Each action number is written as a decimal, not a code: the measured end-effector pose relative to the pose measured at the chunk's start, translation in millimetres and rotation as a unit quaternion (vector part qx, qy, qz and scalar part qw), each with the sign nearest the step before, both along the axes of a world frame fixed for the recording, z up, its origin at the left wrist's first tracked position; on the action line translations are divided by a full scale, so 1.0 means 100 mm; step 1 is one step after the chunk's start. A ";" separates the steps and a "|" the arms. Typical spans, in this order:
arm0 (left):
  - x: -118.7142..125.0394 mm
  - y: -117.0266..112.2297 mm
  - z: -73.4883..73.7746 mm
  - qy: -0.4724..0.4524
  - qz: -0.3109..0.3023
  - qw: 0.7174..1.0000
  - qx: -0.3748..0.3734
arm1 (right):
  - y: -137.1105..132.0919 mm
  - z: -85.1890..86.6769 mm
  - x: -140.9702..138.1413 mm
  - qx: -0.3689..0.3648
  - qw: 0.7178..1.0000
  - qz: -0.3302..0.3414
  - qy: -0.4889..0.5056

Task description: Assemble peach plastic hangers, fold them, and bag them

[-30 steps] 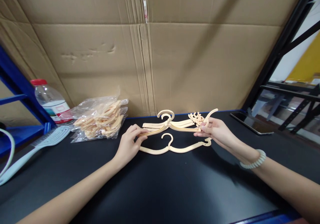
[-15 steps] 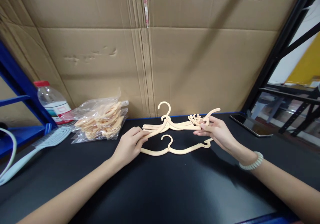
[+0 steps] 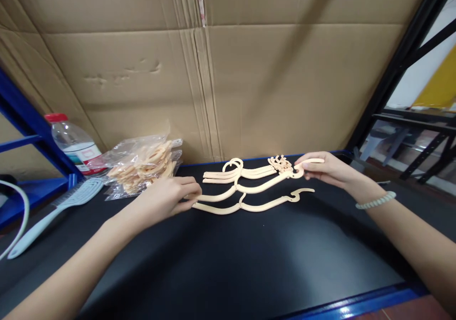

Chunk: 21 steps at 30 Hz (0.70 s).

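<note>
Together, the left hand point(image 3: 171, 197) and right hand point(image 3: 322, 169) pinch opposite ends of a pale hanger point(image 3: 263, 187), fingers nearly closed. Beneath lies a black tabletop point(image 3: 228, 258), with cardboard point(image 3: 285, 82) standing behind.

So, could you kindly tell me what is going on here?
A person's left hand and right hand hold a pale hanger near its two ends. A second hanger lies just nearer on the black table. Behind are more hanger parts and a heap of small curved pieces; a filled plastic bag sits to the left.
</note>
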<state>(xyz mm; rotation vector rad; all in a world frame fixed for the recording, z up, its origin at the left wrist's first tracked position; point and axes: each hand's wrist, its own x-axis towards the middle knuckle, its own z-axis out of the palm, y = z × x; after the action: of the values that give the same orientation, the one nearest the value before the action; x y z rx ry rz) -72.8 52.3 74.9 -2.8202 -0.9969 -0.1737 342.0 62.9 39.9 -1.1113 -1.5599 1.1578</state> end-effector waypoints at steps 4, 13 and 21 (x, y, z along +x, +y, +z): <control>0.03 -0.06 0.00 0.038 0.018 0.997 -0.067 | -0.02 0.06 0.08 0.002 0.976 0.141 -0.169; 0.07 -0.07 -0.13 0.023 -0.006 0.995 -0.093 | 0.04 -0.03 0.04 0.067 0.910 0.199 -0.358; 0.08 0.03 -0.25 -0.019 -0.027 0.989 -0.143 | 0.02 -0.04 0.03 0.019 0.913 0.185 -0.363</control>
<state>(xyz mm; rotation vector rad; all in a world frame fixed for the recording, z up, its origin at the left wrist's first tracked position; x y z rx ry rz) -64.9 55.0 50.0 -3.1162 -1.0284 -0.0972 344.8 64.9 35.4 -1.3421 -2.4397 0.9837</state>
